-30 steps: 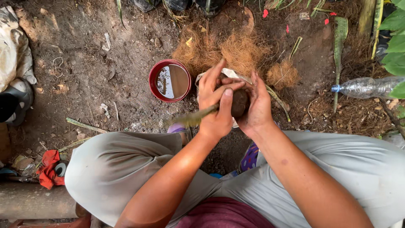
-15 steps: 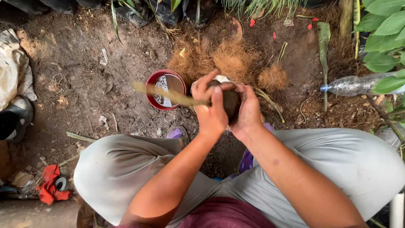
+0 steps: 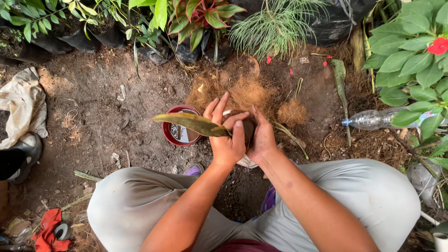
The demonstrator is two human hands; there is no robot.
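Bare, dark garden soil (image 3: 102, 107) fills the view, with potted plants (image 3: 186, 23) in black bags along the top edge and the person's own knees in pale grey trousers (image 3: 373, 191) below. At far left a crumpled pale cloth (image 3: 25, 105) lies on the ground above a dark shoe (image 3: 18, 154), and a red rag (image 3: 46, 228) sits in the lower corner. Further in, a round red container (image 3: 173, 135) rests on the soil, and across its top runs a long, dull yellowish-green blade (image 3: 191, 123), its long axis nearly level and its tip pointing left, away from the hands. The left hand (image 3: 226, 137) grips the blade's near end, thumb and lower fingers closed around it while the upper fingers stand spread. Just right of it, touching, a dark brown rounded husk (image 3: 246, 127) is cupped by the right hand (image 3: 262, 140), whose fingers curl around its far side. The blade's edge meets the husk from the left, so the left hand is the nearer one to the cutting contact. Behind the hands lies a heap of brown fibre (image 3: 247, 91), with a smaller tuft (image 3: 291, 112) to its right. At far right a clear plastic bottle (image 3: 373, 119) lies on its side beneath broad green leaves (image 3: 410, 51) and a red flower (image 3: 438, 45).
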